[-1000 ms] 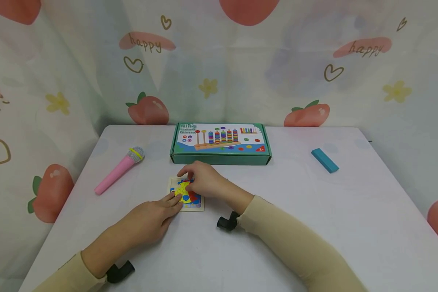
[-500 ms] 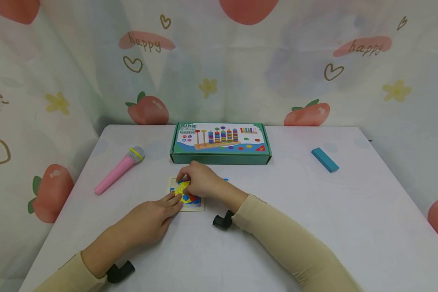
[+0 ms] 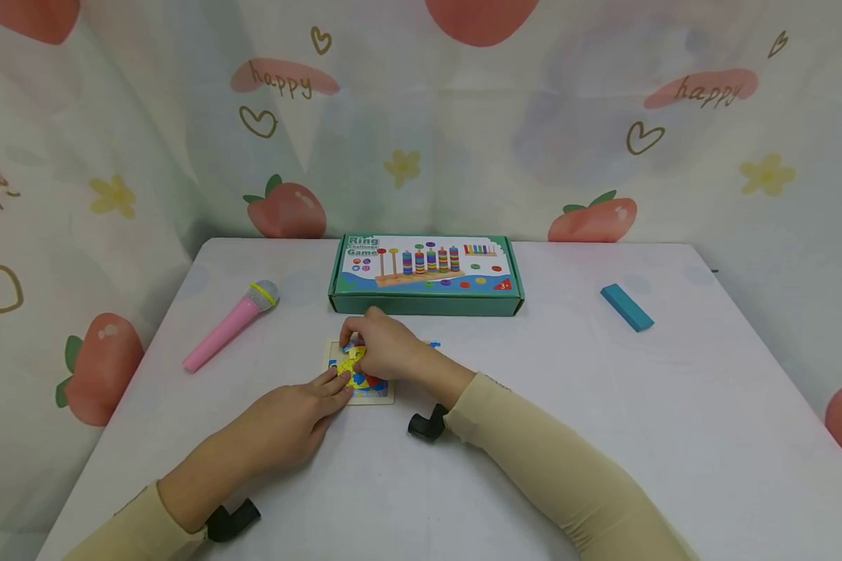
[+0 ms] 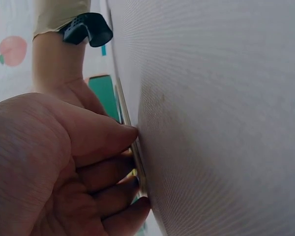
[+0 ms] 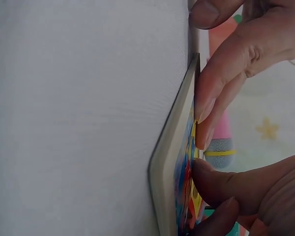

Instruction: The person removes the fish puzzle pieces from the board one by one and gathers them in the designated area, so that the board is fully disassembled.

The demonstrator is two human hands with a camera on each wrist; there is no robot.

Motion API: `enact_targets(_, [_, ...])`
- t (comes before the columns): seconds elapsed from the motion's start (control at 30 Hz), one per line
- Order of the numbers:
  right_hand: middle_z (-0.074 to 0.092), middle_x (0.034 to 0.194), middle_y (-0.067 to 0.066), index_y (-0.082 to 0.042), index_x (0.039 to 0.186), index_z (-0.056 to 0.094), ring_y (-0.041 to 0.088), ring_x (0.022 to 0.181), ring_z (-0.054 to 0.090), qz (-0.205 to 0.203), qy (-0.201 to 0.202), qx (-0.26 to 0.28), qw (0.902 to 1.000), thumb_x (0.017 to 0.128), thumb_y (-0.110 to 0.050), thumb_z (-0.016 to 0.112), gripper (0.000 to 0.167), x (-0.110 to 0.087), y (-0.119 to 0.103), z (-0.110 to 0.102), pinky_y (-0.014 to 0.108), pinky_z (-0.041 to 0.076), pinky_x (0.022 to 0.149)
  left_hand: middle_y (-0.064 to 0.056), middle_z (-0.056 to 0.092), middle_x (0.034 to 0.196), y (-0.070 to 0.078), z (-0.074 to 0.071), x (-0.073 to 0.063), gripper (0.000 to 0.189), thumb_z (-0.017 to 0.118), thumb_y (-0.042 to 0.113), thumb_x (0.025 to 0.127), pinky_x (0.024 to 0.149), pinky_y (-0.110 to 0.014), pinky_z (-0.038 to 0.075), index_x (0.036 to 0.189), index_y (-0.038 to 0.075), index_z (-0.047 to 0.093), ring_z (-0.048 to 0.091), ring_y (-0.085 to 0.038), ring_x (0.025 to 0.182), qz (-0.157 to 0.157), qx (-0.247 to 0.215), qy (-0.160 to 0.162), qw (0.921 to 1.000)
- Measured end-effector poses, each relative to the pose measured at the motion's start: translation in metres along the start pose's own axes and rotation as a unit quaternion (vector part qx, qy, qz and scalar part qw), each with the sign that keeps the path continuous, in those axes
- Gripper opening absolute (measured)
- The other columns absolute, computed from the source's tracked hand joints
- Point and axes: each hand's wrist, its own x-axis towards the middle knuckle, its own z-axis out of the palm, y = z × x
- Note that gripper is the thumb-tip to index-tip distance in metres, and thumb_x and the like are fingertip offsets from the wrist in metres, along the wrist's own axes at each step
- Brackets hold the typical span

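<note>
A small wooden jigsaw puzzle (image 3: 372, 402) with a yellow, blue and red picture lies flat on the white table. The left hand (image 3: 305, 425) rests its fairly straight fingertips on the board's left part; in the left wrist view its thumb (image 4: 108, 135) is by the board's edge. Over the upper right part, the right hand (image 3: 389, 351) has its thumb and index finger bent together at a yellow puzzle piece (image 5: 195, 199), which it seems to pinch. The right hand hides much of the picture.
Behind the puzzle stands a green game box (image 3: 426, 305). A pink toy microphone (image 3: 224, 331) lies to the left, a teal block (image 3: 627, 307) to the right. Beside the right wrist, a small blue piece (image 3: 433, 344) shows on the table.
The right hand has shifted slightly left over the puzzle, and the yellow piece under its fingers has tilted. The blue piece has come into sight behind the wrist. The left hand stays put.
</note>
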Motion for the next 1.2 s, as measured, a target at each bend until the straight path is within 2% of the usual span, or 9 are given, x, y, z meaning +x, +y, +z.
enact_targets(0.13, [0.062,0.118,0.005,-0.026,0.114,0.073,0.020,0.106,0.059,-0.007,0.005,0.025,0.9996,0.092,-0.010,0.082,0.029,0.001,0.006,0.000,0.039,0.058,0.097,-0.008,0.054,0.164,0.000,0.000,0.000,0.048,0.071,0.019,0.104,0.112,-0.051,0.056,0.150,0.008,0.064,0.050,-0.030,0.155,-0.002,0.002,-0.003,1.0000])
enact_targets(0.3, [0.065,0.113,0.003,-0.025,0.112,0.075,0.021,0.107,0.058,-0.002,0.015,0.090,0.9958,0.100,-0.006,0.072,0.023,0.003,0.011,0.001,0.039,0.055,0.099,-0.006,0.053,0.165,0.001,-0.001,0.002,0.050,0.073,0.024,0.103,0.114,-0.050,0.054,0.151,0.010,0.063,0.048,-0.028,0.156,-0.016,0.003,-0.017,0.9997])
enact_targets(0.4, [0.066,0.107,0.002,-0.024,0.112,0.072,0.021,0.104,0.059,0.006,0.022,0.122,0.9923,0.102,-0.006,0.069,0.021,0.003,0.013,0.001,0.035,0.056,0.095,-0.006,0.053,0.165,0.002,-0.001,0.003,0.051,0.073,0.025,0.103,0.115,-0.051,0.054,0.151,0.010,0.063,0.048,-0.028,0.156,-0.021,0.000,-0.021,0.9996])
enact_targets(0.6, [0.066,0.099,0.003,-0.020,0.109,0.071,0.019,0.095,0.061,0.006,0.030,0.148,0.9885,0.102,-0.011,0.074,0.012,0.002,0.015,0.001,0.026,0.056,0.080,-0.006,0.053,0.165,0.003,-0.001,0.002,0.050,0.072,0.024,0.104,0.115,-0.051,0.054,0.151,0.010,0.063,0.047,-0.028,0.157,-0.020,0.001,-0.022,0.9996])
enact_targets(0.83, [0.066,0.092,0.005,-0.018,0.108,0.073,0.017,0.064,0.059,0.000,0.027,0.210,0.9774,0.101,-0.013,0.076,0.009,0.001,0.017,0.001,0.022,0.054,0.058,-0.007,0.053,0.165,0.003,-0.002,0.001,0.050,0.072,0.022,0.103,0.114,-0.052,0.054,0.151,0.009,0.063,0.049,-0.029,0.156,-0.016,0.002,-0.018,0.9997])
enact_targets(1.0, [0.066,0.091,0.006,-0.018,0.110,0.079,0.016,0.061,0.058,-0.005,0.018,0.239,0.9708,0.100,-0.013,0.077,0.011,-0.002,0.015,-0.003,0.022,0.055,0.058,-0.008,0.053,0.165,0.001,0.001,0.002,0.048,0.072,0.021,0.104,0.113,-0.051,0.055,0.150,0.009,0.064,0.050,-0.029,0.155,-0.012,0.000,-0.011,0.9999])
enact_targets(1.2, [0.067,0.095,0.007,-0.017,0.114,0.082,0.019,0.068,0.063,0.002,0.010,0.226,0.9741,0.100,-0.013,0.077,0.015,-0.011,0.013,-0.012,0.025,0.059,0.063,-0.008,0.052,0.165,0.001,0.001,0.002,0.048,0.071,0.020,0.104,0.114,-0.052,0.054,0.150,0.008,0.064,0.048,-0.030,0.156,-0.011,-0.003,-0.012,0.9999])
